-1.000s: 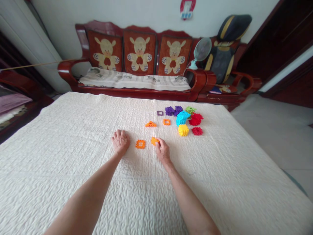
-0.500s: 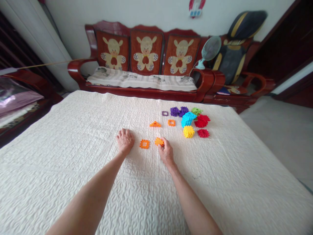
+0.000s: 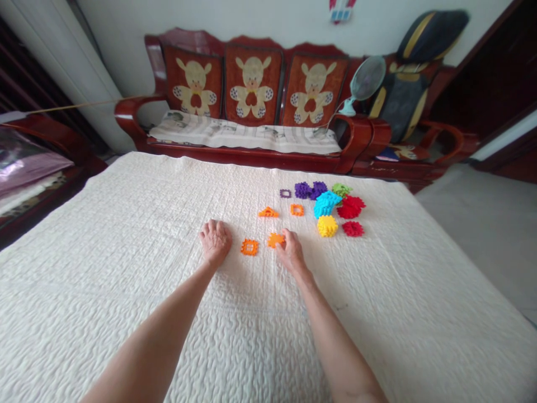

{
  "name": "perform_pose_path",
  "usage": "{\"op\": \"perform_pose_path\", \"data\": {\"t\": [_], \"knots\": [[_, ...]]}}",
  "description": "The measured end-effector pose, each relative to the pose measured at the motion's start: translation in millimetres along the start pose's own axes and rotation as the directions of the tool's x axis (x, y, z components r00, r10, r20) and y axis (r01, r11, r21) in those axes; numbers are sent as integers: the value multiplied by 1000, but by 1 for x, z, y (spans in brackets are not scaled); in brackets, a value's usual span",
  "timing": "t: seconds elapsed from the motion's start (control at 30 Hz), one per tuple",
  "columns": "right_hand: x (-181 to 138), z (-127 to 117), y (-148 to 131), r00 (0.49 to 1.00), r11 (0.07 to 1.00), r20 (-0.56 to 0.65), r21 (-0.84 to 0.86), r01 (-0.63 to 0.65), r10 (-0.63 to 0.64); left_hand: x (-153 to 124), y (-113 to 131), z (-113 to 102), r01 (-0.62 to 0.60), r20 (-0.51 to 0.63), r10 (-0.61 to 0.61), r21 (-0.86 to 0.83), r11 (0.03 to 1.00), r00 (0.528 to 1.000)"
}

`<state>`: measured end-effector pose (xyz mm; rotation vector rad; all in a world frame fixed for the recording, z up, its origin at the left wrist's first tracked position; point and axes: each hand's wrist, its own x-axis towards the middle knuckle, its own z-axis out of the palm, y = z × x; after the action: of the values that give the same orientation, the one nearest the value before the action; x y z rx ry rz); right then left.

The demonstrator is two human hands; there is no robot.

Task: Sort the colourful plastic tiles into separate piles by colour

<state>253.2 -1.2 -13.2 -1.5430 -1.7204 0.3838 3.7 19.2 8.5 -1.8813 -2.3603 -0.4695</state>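
Note:
My right hand (image 3: pixel 291 251) pinches an orange notched building tile (image 3: pixel 275 240) between thumb and fingers, low over the white quilted cover (image 3: pixel 168 330). Flat on the cover lies my left hand (image 3: pixel 215 242), fingers stretched out and holding nothing. Between the two hands is an orange square tile with an open middle (image 3: pixel 249 247), touched by neither. Farther back are an orange triangular piece (image 3: pixel 268 212) and an orange square frame (image 3: pixel 297 210).
Behind to the right sit a purple frame (image 3: pixel 285 193), purple tiles (image 3: pixel 302 190), a blue stack (image 3: pixel 325 205), a yellow stack (image 3: pixel 327 226), red tiles (image 3: pixel 351 207), a smaller red pile (image 3: pixel 353 229) and green tiles (image 3: pixel 342 190). A wooden sofa (image 3: pixel 243 151) stands beyond the cover's far edge.
My right hand has shifted slightly right and turned a little with the orange tile, showing more of it. My left hand stays in place. The view has moved slightly.

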Motion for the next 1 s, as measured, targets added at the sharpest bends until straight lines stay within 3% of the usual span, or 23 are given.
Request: {"op": "perform_pose_path", "data": {"t": [0.1, 0.33, 0.6, 0.77, 0.87, 1.0], "knots": [[-2, -2, 0, 998, 1000, -54, -9, 17, -17, 0, 0, -1, 5, 3, -5, -9, 1000, 1000], [-8, -4, -9, 992, 993, 83, -71, 98, -92, -2, 2, -5, -8, -10, 7, -16, 1000, 1000], [-8, -8, -7, 990, 993, 110, -59, 99, -92, -1, 3, -8, 8, 28, -8, -20, 1000, 1000], [-11, -9, -41, 981, 979, 95, -99, 179, -170, -1, 2, -6, 1, 14, -1, -17, 1000, 1000], [-13, 3, -71, 927, 945, 231, -71, 318, -295, -1, 1, -4, -3, -4, 3, -13, 1000, 1000], [-12, 24, -94, 888, 920, 359, -152, 360, -288, -2, 2, -4, 1, -9, -2, -27, 1000, 1000]]}}
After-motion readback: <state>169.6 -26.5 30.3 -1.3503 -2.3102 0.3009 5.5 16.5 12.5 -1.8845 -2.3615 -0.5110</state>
